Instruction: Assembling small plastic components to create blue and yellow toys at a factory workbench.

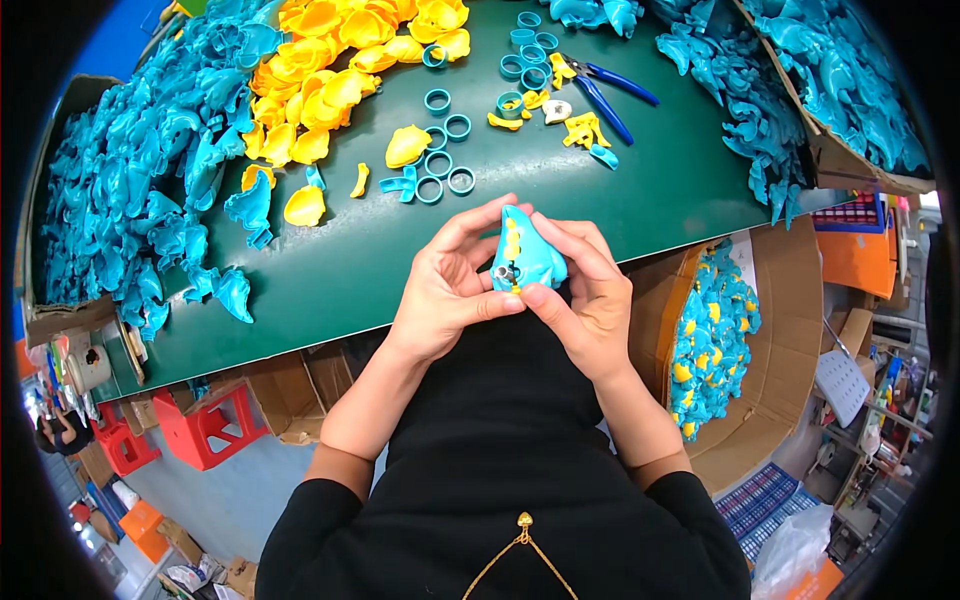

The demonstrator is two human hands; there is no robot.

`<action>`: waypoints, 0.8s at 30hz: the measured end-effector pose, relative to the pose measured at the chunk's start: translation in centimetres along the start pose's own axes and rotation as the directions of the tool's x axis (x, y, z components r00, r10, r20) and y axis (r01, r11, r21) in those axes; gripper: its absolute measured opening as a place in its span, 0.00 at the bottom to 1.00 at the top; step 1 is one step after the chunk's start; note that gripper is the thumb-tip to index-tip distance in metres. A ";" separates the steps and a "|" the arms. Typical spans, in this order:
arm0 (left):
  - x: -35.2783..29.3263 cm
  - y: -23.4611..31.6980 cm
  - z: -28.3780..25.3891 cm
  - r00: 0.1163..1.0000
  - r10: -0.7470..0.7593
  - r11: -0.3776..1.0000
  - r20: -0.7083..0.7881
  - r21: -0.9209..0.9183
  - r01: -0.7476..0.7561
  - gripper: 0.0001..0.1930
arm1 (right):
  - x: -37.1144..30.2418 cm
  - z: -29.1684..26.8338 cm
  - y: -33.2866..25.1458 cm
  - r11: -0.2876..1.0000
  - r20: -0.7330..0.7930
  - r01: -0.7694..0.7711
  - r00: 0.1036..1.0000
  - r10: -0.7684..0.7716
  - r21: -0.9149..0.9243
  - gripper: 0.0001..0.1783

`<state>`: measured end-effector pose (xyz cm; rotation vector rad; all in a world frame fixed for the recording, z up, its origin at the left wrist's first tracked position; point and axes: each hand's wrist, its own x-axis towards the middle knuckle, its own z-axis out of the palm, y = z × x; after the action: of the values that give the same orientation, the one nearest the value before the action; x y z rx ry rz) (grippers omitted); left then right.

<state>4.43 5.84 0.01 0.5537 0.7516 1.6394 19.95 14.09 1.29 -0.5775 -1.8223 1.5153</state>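
Observation:
Between my two hands, just in front of the table's near edge, is a turquoise plastic shell piece [541, 262] with yellow bits along its middle and a small dark and silvery part near its lower end. My left hand [452, 270] grips it from the left, thumb along the lower edge. My right hand [590, 285] holds the other side, its thumb pressed near the bottom. The fingers behind the piece are partly hidden. Turquoise rings [461, 180] lie on the green table [650, 195] beyond my hands, beside a yellow shell [407, 146].
Heaps of turquoise parts [130, 180] and yellow shells [330, 90] cover the left of the table. Blue-handled pliers [605, 100] lie farther back. More turquoise parts [740, 110] sit at the right. Below the edge, a cardboard box [780, 330] holds turquoise-and-yellow pieces [715, 335]. Red stools [205, 430] stand lower left.

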 end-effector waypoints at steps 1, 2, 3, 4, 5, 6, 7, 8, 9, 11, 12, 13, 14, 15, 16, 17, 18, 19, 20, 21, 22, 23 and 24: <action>0.0 0.0 -0.1 1.000 -0.002 1.000 0.001 -0.001 0.002 0.43 | 0.1 0.1 0.3 0.997 -0.015 -0.037 0.999 0.038 0.062 0.30; 0.1 0.1 -0.2 1.000 -0.015 0.999 -0.006 -0.047 0.015 0.43 | 0.0 0.1 0.5 0.990 -0.028 -0.072 0.997 0.076 0.124 0.32; 0.1 0.2 -0.2 1.000 -0.027 0.996 -0.014 -0.091 0.026 0.43 | 0.1 0.0 0.3 0.990 -0.028 -0.072 0.997 0.076 0.124 0.32; 0.0 0.1 -0.2 1.000 -0.027 0.996 -0.014 -0.090 0.026 0.43 | 0.1 -0.1 0.1 0.999 0.019 -0.053 0.998 0.053 0.009 0.33; -0.1 0.1 -0.1 1.000 0.018 0.999 -0.005 -0.043 -0.018 0.41 | 0.1 -0.2 -0.3 0.994 0.068 -0.028 0.997 0.035 -0.106 0.34; -0.3 0.0 0.0 0.998 0.063 0.998 0.005 0.004 -0.063 0.40 | 0.2 -0.3 -1.0 0.994 0.068 -0.029 0.997 0.036 -0.105 0.34; -0.5 -0.3 -0.3 0.998 0.062 0.998 0.005 0.005 -0.062 0.40 | 0.4 -0.3 -2.0 0.989 0.122 -0.066 0.989 0.082 -0.129 0.38; -0.7 -0.6 -0.8 0.998 0.059 0.998 -0.012 0.007 -0.059 0.36 | 0.5 -0.3 -2.5 0.983 0.176 -0.101 0.976 0.128 -0.155 0.41; -0.7 -0.9 -1.2 0.998 0.057 0.998 -0.026 0.009 -0.057 0.31 | 0.3 0.2 -1.9 0.989 0.111 -0.064 0.991 0.079 -0.135 0.40; -0.7 -1.1 -1.4 0.998 0.051 0.992 -0.030 -0.116 -0.054 0.27 | -0.3 0.3 -0.8 0.995 0.032 -0.096 0.995 0.097 -0.035 0.37; -0.8 -1.1 -1.4 0.998 0.045 0.969 -0.039 -0.241 -0.053 0.22 | -0.5 0.4 -0.4 0.990 -0.040 -0.123 0.991 0.126 0.069 0.34; -0.8 -0.8 -0.8 0.998 -0.023 0.973 -0.060 -0.229 0.009 0.18 | -0.4 0.5 -0.3 0.998 -0.083 -0.053 0.995 0.055 0.025 0.26; -0.9 -1.0 -0.9 0.998 -0.020 0.973 -0.063 -0.230 0.005 0.18 | -0.3 0.4 -0.2 0.998 -0.079 -0.052 0.995 0.054 0.026 0.26; -1.0 -1.4 -1.0 0.998 -0.023 0.968 -0.062 -0.252 0.006 0.19 | -0.3 0.2 -0.1 0.999 -0.075 -0.037 0.996 0.039 0.028 0.24; -1.1 -1.6 -1.1 0.998 -0.024 0.962 -0.063 -0.274 0.006 0.21 | -0.4 0.2 -0.1 0.999 -0.071 -0.022 0.997 0.024 0.030 0.22; -1.3 -1.5 -0.9 0.998 -0.022 0.962 -0.067 -0.274 0.003 0.21 | -0.3 0.3 -0.3 0.983 -0.060 -0.100 0.992 0.111 0.157 0.19; -1.2 -1.1 -0.6 0.997 -0.015 0.966 -0.074 -0.258 -0.004 0.21 | -0.2 0.2 -0.2 0.983 -0.058 -0.097 0.993 0.107 0.156 0.19; -1.2 -0.8 -0.4 0.997 -0.007 0.970 -0.081 -0.242 -0.012 0.21 | -0.3 0.1 -0.1 0.937 -0.050 -0.141 0.985 0.166 0.320 0.18; -1.4 -1.2 -0.8 0.997 -0.002 0.970 -0.081 -0.241 -0.018 0.21 | -0.4 -0.1 0.2 0.861 -0.030 -0.181 0.975 0.222 0.475 0.17; -1.5 -1.5 -1.1 0.990 0.094 0.975 -0.102 -0.191 -0.112 0.21 | -0.6 -0.2 0.7 0.842 0.045 -0.198 0.978 0.203 0.501 0.20; -1.7 -1.7 -1.3 0.975 0.189 0.969 -0.119 -0.138 -0.205 0.21 | -0.5 -0.5 0.9 0.842 0.053 -0.200 0.978 0.201 0.502 0.20; -1.9 -1.5 -1.5 0.950 0.247 0.967 -0.193 -0.019 -0.255 0.16 | -0.1 -0.7 1.0 0.844 0.106 -0.281 0.959 0.262 0.457 0.24; -1.9 -1.0 -1.8 0.950 0.248 0.966 -0.192 -0.021 -0.256 0.16 | 0.2 -0.8 1.1 0.842 0.148 -0.358 0.934 0.326 0.404 0.29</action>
<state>4.20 3.74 -1.89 0.4805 0.8038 1.9629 20.32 14.98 0.36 -0.6596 -1.4131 2.1293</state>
